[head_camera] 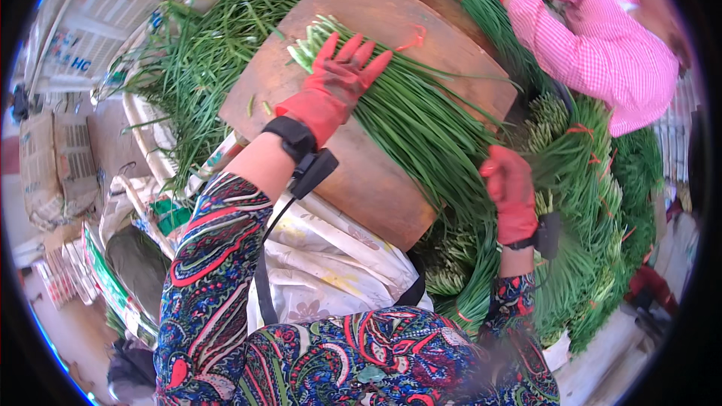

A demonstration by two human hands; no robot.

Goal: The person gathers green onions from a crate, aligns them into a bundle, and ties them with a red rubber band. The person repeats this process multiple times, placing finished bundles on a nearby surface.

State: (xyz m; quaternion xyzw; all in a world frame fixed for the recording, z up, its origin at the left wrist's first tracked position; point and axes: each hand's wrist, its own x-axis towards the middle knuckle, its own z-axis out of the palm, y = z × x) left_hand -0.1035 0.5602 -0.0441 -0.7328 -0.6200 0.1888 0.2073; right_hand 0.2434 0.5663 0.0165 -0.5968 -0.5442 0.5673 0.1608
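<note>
A bundle of long green garlic chives [417,118] lies slantwise over a brown board [316,5], its pale cut ends at the upper left and its leaves hanging past the lower right edge. My left hand [338,82], in a red rubber glove, rests with spread fingers on the bundle near the pale ends. My right hand [510,192], in a like glove, is beside the leaf end with its fingers curled; whether it grips any leaves cannot be told. A thin red tie [414,38] lies on the board above the bundle.
A heap of loose green leaves [225,51] stands left of the board. Tied chive bundles [586,180] are piled at the right, more below the board's right corner. A co-worker in a pink checked sleeve [564,51] holds another bundle [479,5] at the upper right.
</note>
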